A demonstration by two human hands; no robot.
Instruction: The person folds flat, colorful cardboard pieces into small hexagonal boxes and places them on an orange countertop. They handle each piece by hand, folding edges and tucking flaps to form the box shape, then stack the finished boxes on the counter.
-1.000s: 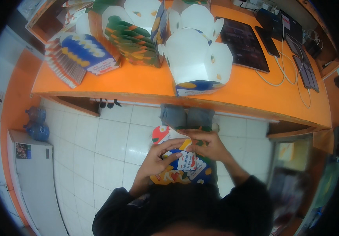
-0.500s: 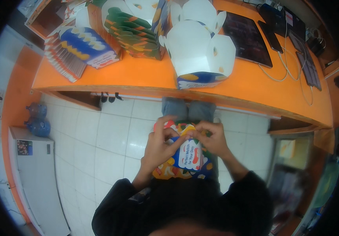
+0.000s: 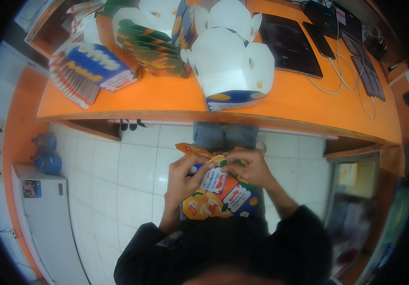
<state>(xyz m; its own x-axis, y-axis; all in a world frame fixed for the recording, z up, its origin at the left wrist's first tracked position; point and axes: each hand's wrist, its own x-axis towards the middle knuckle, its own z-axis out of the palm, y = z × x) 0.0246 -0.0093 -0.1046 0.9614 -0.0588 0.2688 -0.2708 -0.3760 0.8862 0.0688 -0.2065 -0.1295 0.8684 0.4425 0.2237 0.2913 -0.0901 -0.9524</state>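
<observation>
Above my lap, my left hand (image 3: 187, 174) pinches the left side of a small printed cardboard food box (image 3: 214, 181), blue with a white panel. My right hand (image 3: 251, 167) grips its upper right edge, thumb and fingers closed on the card. The far part of the box is hidden by my fingers. Beneath it, colourful printed flat cartons (image 3: 236, 198) in orange, blue and yellow spread over my lap.
An orange desk (image 3: 166, 99) runs across in front of me. White-lined open boxes (image 3: 230, 61), stacked green cartons (image 3: 154, 47) and a fanned carton stack (image 3: 74, 80) stand on it. To their right lie a tablet (image 3: 290, 45), phones and cables.
Both hands have tilted the box and drawn it slightly left and away from me. More of the flat cartons beneath it now shows. The whole view has shifted slightly.
</observation>
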